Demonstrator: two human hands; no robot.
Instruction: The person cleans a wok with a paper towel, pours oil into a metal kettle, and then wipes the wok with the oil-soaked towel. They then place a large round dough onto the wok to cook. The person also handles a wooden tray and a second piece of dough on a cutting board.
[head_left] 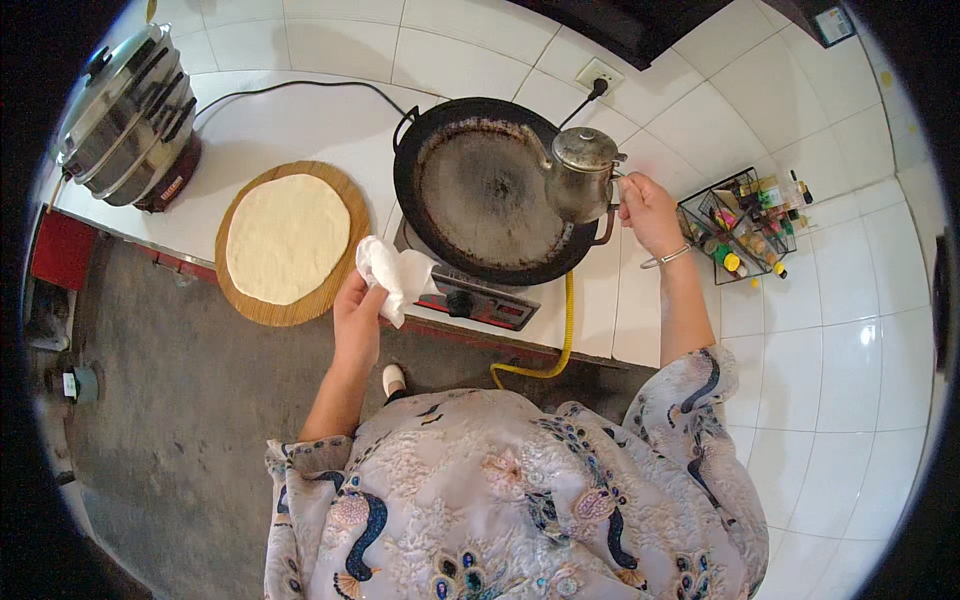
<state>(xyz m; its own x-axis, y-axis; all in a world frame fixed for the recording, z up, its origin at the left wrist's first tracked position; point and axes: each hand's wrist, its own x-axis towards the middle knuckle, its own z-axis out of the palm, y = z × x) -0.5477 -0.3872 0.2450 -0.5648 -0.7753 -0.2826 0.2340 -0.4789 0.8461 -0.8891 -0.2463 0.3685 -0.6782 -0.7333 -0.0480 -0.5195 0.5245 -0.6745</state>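
Observation:
My right hand (650,212) is closed round the handle of a small metal oil pot (580,178) with a lid and a spout. The pot is over the right side of a wide black pan (485,195), its spout pointing left and inward. No stream from the spout can be made out. In my left hand (358,318) is a crumpled white paper towel (395,276), held near the pan's front left edge. Left of the pan, a flat round of dough (288,240) lies on a round wooden board (233,262).
Beneath the pan sits a cooker (490,303) with a dark knob; a yellow hose (570,325) hangs at its right. A tiered steamer (130,120) stands far left on the counter. At right is a wire rack (735,225) of bottles. A plug (598,88) is in the wall socket.

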